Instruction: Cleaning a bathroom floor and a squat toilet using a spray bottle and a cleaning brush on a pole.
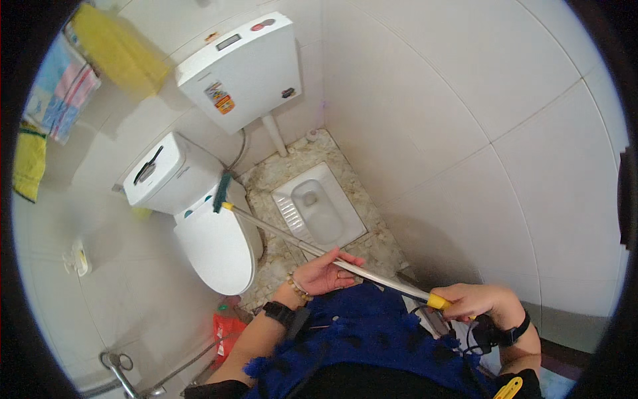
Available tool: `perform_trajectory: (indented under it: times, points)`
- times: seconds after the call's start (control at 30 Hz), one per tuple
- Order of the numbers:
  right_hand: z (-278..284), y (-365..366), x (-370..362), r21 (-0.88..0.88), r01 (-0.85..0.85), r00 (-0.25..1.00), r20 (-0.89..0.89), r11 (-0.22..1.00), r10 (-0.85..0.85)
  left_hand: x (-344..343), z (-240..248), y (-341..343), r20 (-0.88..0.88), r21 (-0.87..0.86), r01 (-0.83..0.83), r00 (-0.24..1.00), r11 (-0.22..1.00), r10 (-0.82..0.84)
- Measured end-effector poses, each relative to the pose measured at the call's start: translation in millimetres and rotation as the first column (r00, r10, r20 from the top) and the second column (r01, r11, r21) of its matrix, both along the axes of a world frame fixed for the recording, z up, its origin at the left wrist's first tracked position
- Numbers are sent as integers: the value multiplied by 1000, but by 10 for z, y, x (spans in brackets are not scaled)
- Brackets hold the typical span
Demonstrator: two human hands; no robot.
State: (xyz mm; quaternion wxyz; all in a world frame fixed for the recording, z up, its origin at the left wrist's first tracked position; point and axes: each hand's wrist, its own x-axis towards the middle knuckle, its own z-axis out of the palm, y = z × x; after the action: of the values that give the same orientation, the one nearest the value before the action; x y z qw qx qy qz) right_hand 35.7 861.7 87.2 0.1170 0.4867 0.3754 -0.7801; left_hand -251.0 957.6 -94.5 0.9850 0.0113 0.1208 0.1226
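Note:
A long-handled brush (399, 284) with a silver pole, yellow fittings and a green head slants across the view. Its green head (222, 193) is at the far left end, over the hinge side of the white toilet lid (219, 249), which is down; I cannot tell whether they touch. My right hand (473, 300) is wrapped round the yellow grip at the near end. Partway along the pole, my left hand (322, 274) holds it with the palm turned up, thumb above and fingers partly hidden underneath.
A white squat pan (322, 203) is set in the stone-patterned floor, below a wall-mounted cistern (246, 73). A black-handled tool (148, 166) lies on the toilet tank (156, 176). Towels (119, 53) hang at left, above a tap (116, 362) and a red bag (228, 329). Tiled wall (452, 120) rises at right.

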Motion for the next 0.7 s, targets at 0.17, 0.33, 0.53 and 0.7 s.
perform_trajectory:
  times: [0.17, 0.33, 0.53, 0.7]
  points:
    - [-150, -405, -173, 67, 318, 933, 153, 946, -325, 424, -394, 128, -89, -225, 130, 984, 966, -154]
    - [-396, -963, -782, 218, 609, 725, 238, 763, -647, 934, -718, 76, -344, -356, 233, 867, 905, -359]
    - [-294, -1105, -1415, 234, 824, 461, 253, 516, -851, 990, -802, -74, -381, -399, 316, 797, 861, -469]
    - [-476, -1552, -1589, 327, 875, 320, 163, 357, -933, 1067, -739, -342, -430, -387, 370, 738, 845, -520]
